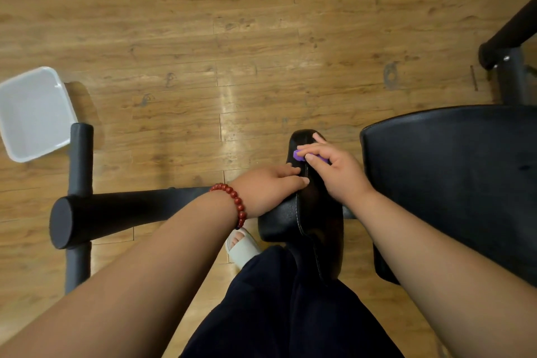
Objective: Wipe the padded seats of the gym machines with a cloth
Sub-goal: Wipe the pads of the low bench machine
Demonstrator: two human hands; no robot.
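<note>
The right hand (pixel 338 170) presses a purple cloth (pixel 299 155) onto the narrow black pad (pixel 308 212), fingers curled over it in a closed grip near the pad's far end. Beside that grip, the left hand (pixel 271 187) lies flat on the pad's left edge, holding nothing. Most of the cloth is hidden under the fingers. Right of the grip, a wider seat (pixel 453 171) runs out of frame; bare floor (pixel 232 52) lies beyond.

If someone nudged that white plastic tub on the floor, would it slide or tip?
The white tub looks empty and thin-walled, so probably light. On the smooth wood floor it would likely slide. Its wide, low shape suggests tipping is unlikely.
</note>
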